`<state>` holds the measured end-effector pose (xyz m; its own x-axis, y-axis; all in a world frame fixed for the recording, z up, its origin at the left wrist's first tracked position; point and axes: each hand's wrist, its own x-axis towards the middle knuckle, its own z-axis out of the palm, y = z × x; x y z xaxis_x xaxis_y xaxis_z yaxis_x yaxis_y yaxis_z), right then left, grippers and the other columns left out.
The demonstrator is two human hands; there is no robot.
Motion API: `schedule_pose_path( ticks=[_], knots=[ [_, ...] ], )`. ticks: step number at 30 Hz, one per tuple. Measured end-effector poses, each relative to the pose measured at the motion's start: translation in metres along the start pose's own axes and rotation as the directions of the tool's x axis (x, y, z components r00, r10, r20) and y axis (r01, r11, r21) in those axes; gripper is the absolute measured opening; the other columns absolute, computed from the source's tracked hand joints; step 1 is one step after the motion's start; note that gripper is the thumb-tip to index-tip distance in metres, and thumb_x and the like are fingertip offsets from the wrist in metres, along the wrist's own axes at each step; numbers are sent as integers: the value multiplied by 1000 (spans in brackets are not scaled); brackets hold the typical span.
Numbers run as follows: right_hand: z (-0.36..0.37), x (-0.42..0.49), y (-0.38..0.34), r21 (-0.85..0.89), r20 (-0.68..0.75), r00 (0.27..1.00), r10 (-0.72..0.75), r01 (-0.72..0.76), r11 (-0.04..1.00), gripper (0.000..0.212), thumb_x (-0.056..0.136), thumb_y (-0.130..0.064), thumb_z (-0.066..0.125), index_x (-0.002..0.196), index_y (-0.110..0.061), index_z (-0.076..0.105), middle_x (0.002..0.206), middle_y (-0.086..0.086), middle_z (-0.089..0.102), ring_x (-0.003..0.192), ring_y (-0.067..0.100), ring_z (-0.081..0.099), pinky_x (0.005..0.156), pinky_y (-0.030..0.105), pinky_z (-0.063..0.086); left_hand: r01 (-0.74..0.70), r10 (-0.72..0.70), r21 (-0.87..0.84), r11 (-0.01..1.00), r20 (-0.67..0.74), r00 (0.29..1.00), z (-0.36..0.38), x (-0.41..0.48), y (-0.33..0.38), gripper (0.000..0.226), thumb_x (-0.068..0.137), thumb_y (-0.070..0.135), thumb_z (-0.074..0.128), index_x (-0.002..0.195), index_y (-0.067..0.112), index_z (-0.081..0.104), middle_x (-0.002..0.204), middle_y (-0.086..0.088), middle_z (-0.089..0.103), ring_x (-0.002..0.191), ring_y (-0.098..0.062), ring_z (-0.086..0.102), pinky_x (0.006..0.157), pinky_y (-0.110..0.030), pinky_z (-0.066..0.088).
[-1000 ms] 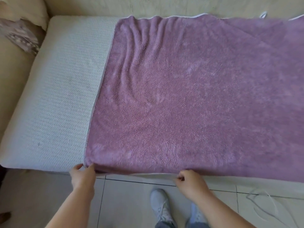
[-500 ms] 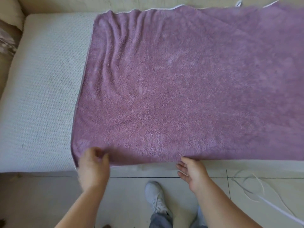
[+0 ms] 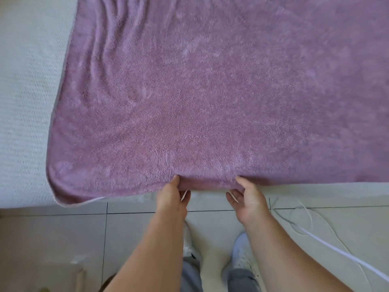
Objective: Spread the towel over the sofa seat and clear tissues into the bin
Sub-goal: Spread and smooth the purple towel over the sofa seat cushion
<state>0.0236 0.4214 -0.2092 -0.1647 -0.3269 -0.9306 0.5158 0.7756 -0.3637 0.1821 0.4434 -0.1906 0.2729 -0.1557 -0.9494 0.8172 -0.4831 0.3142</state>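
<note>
Gripping towel (image 3: 210, 91) front edge, left hand (image 3: 171, 198), right hand (image 3: 249, 202)

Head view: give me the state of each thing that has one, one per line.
Purple fleecy towel: spread on seat, wrinkled at left, front edge overhanging.
White textured sofa seat: left strip uncovered.
Left hand: pinching towel's front edge.
Right hand: gripping the same edge.
White cable: loose on floor.
</note>
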Motion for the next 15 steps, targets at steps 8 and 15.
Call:
schedule_pose_path(
  ticks=[8, 15],
  knots=[
    [-35, 4, -19, -315, 45, 998, 48, -32, 949, 11, 86, -14, 62, 97, -16, 58, 79, 4, 62, 67, 16, 60, 71, 34, 50, -64, 105, 176, 982, -233, 967, -3, 4, -5, 28, 91, 14, 58, 117, 8, 50, 103, -10, 55, 92, -23, 54, 82, -35, 47],
    [-71, 10, -85, 167, 113, 993, -30, 10, 986, 16, 82, -7, 61, 95, -16, 61, 89, 3, 67, 77, 18, 61, 74, 32, 47, -27, 26, 109, 994, 7, 1000, 21, -16, -32, 14, 94, 16, 51, 82, 14, 57, 85, -3, 57, 78, -13, 52, 102, -39, 37]
  ],
)
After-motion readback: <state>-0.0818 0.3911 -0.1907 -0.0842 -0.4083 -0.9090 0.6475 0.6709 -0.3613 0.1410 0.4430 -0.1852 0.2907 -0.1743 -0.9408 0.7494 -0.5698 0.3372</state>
